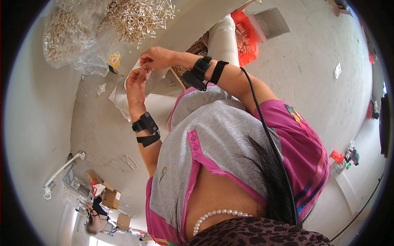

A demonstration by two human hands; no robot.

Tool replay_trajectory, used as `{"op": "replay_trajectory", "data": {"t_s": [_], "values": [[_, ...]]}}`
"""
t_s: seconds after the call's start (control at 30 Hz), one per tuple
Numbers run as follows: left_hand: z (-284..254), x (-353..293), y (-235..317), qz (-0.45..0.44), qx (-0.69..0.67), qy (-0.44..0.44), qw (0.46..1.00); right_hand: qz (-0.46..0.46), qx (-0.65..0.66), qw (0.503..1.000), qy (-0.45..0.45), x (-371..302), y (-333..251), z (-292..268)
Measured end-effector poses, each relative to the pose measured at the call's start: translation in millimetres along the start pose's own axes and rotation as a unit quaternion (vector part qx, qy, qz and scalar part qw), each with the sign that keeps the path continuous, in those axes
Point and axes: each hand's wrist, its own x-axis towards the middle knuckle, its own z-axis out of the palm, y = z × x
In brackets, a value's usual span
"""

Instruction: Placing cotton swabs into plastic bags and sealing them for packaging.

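My left hand (136, 85) and my right hand (158, 58) meet near the table's edge, both closed with fingertips pinched. Something small and pale is partly visible between them, but I cannot make out its kind. Just beyond my right hand lies a loose heap of cotton swabs (137, 18). To its left, a clear plastic bag (92, 57) holds many more swabs. A small yellow-and-white packet (115, 59) sits close to my fingers, left of the right hand. Black straps with small dark boxes wrap both forearms.
A white padded roll (223, 39) stands right of my right hand, beside an orange-red bag (251, 51) with pinkish packs and an open pale box (271, 23). A container of brownish sticks (198, 48) shows behind my right wrist. Cardboard boxes (111, 199) lie at the lower left.
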Motion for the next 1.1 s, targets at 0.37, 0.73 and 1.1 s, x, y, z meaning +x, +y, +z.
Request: {"op": "replay_trajectory", "data": {"t_s": [0.37, 0.73, 1.1], "values": [[-5, 6, -9, -0.026, -0.106, 0.011, 0.994, -0.002, -0.072, 0.996, 0.057, 0, 8, 14], [19, 8, -10, 0.053, 0.005, 0.135, 0.989, 0.002, -0.146, 0.981, 0.125, -2, 12, 20], [24, 6, -12, 0.058, 0.004, 0.165, 0.985, -0.001, -0.083, 0.993, 0.085, -6, 13, 8]]}}
